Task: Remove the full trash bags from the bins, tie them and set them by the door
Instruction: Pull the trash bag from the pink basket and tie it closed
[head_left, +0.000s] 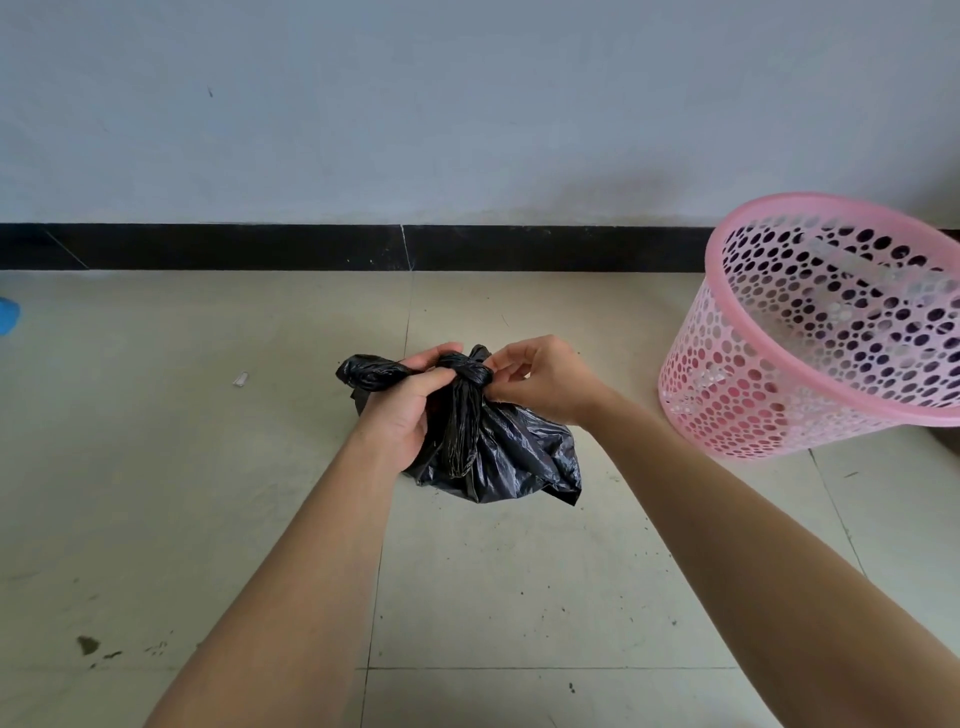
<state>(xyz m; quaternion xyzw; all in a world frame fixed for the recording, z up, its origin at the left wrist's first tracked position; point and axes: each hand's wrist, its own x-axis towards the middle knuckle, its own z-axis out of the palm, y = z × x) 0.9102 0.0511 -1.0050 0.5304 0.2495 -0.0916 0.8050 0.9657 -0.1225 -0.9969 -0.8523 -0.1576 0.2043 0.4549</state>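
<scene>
Knotting looks to be the step in hand; the black trash bag (498, 452) sits on the tiled floor (208, 467) in front of the person, already out of the pink perforated bin (727, 395), which stands well apart to the right and shows no liner inside. The left hand (405, 405) is curled round a twisted tail (371, 371) of the bag's mouth, which sticks out to the left past the fist; the right hand (545, 379) pinches the knot (470, 375) between thumb and forefinger, its other fingers loosely bent and holding nothing.

A wrap has formed at the neck, but whether it is snug cannot be told. The likeliest trouble is a half-tightened knot: if the tail slides through the left fist, the wrap would slacken and the mouth could reopen once the bag is lifted. The film looks thin and creased, so a sharp pull may stretch or tear it just below the neck, spilling the contents. The bag also looks slack and lightly filled, so a sideways tug may drag it across the floor rather than tighten anything. No door is in view, so a carry remains; a weak knot would probably fail then.
</scene>
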